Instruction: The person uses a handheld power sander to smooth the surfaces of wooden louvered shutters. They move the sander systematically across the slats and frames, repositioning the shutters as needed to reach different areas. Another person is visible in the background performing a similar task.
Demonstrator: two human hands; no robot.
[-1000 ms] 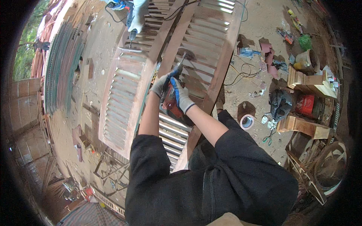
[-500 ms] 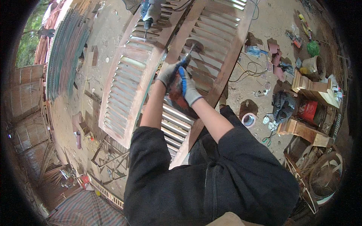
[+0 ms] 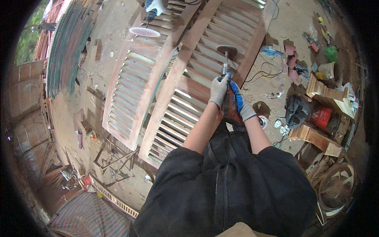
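Note:
Both my hands are closed around a power drill (image 3: 231, 107) with a reddish body. My left hand (image 3: 218, 91), in a grey glove, grips its left side near the chuck. My right hand (image 3: 242, 103), in a grey and blue glove, wraps its right side. A round sanding disc (image 3: 227, 50) on the drill's shaft is over the slats of a brown wooden louvered shutter (image 3: 173, 93), near its right stile. Whether the disc touches the wood I cannot tell. The drill's rear is partly hidden by my hands.
A second louvered shutter (image 3: 146, 96) lies to the left. Above it, another person's gloved hand (image 3: 158, 6) holds a drill with a pale disc (image 3: 145, 32). Cables (image 3: 262, 71), a black plastic bag (image 3: 296, 110) and carved wooden pieces (image 3: 316, 138) lie at right; long slats (image 3: 65, 55) are stacked at far left.
My hands and the drill have shifted right across the shutter, and the disc now sits nearer its right stile. The other person's drill has moved up and slightly left.

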